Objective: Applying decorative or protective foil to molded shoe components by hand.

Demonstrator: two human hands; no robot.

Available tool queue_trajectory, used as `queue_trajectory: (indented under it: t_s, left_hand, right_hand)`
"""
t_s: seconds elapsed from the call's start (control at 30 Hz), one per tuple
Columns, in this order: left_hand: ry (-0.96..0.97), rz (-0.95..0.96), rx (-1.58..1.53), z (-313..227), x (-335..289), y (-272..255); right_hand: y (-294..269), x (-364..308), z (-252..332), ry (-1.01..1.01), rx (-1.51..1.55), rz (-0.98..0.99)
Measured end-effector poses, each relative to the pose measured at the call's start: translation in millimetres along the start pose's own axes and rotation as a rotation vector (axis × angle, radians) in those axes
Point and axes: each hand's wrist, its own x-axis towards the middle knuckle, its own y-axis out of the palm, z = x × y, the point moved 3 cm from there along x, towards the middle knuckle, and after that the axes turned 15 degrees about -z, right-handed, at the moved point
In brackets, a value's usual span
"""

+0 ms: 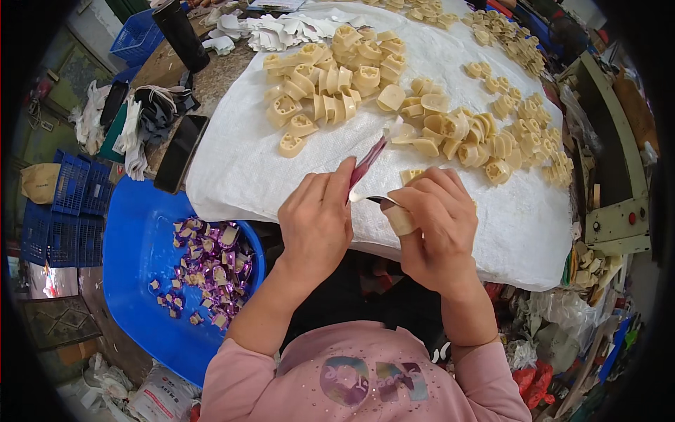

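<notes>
My left hand [318,211] is closed around a slim, translucent purple-red strip [367,162] with a whitish far end. Whether that strip is a tool or a sheet piece I cannot tell. In my right hand [439,228], thumb and fingers grip a beige plastic piece [400,219]. A thin curved strip [373,197], pale with a dark edge, spans the gap between both hands. Another beige piece [410,175] lies just beyond my right fingers. Both hands are over the near edge of a white cloth [242,162], facing heaps of similar beige pieces [337,77].
A blue tub [133,260] at lower left contains purple shiny pieces [221,267]. A black phone [181,153], a dark tumbler [181,35] and crumpled white strips [295,29] are on the table's left side. At right is a green metal frame [619,221]. Blue crates [63,232] stand far left.
</notes>
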Motion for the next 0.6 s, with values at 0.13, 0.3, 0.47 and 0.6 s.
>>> queue_trajectory:
  t_s: [0.13, 0.3, 0.47, 0.6]
  left_hand:
    - [0.162, -0.118, 0.112, -5, 14, 3]
    - [0.212, -0.054, 0.206, -19, 25, 7]
    - [0.235, -0.023, 0.206, -28, 34, 12]
    - [0.231, 0.043, 0.203, -35, 34, 14]
  right_hand:
    - [-9, -1, -6, -0.004, -0.024, -0.116]
    - [-20, 2, -25, -0.026, -0.188, -0.296]
    - [-26, 3, -43, 0.068, -0.249, -0.381]
    - [-31, 0, -64, 0.192, -0.288, -0.426]
